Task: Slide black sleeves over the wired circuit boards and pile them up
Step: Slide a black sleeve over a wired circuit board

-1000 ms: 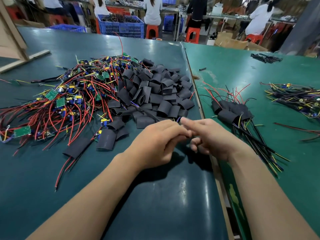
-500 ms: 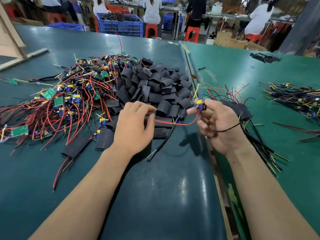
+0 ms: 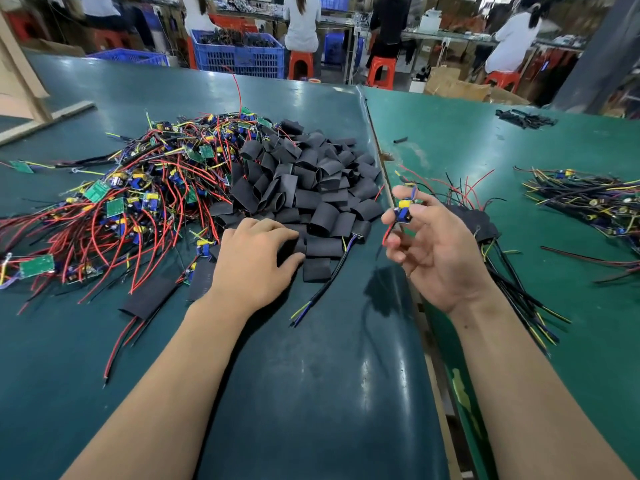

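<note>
We saw a heap of flattened matte black sleeves on the smooth green table, too many to count, touching a tangle of green circuit boards with glossy red wires. Our left hand lay knuckles up, fingers curled onto a sleeve at the heap's near edge. Our right hand pinched one small wired board. Sleeved boards were piled behind it. A blue slatted crate held dark parts.
</note>
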The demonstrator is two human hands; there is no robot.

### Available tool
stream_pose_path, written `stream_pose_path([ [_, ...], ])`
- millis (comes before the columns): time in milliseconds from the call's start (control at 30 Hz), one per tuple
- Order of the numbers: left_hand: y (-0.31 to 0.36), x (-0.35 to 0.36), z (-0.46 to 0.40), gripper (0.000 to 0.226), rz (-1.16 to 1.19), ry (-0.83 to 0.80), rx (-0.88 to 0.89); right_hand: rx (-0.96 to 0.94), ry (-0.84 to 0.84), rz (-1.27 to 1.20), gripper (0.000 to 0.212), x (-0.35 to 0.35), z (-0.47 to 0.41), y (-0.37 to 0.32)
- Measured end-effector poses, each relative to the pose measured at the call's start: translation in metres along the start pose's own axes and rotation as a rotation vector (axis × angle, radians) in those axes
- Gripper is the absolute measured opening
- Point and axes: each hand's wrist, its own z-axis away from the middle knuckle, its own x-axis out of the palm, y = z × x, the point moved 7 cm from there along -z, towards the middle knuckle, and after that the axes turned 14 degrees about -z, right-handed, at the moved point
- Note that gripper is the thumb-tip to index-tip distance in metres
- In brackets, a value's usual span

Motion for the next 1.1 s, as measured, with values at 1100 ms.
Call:
stream_pose_path([
  [1100,0.032,-0.045,0.012,0.036,0.614,0.376,0.218,-0.521,0.21,0.338,0.024,-0.013,0.003,-0.027],
])
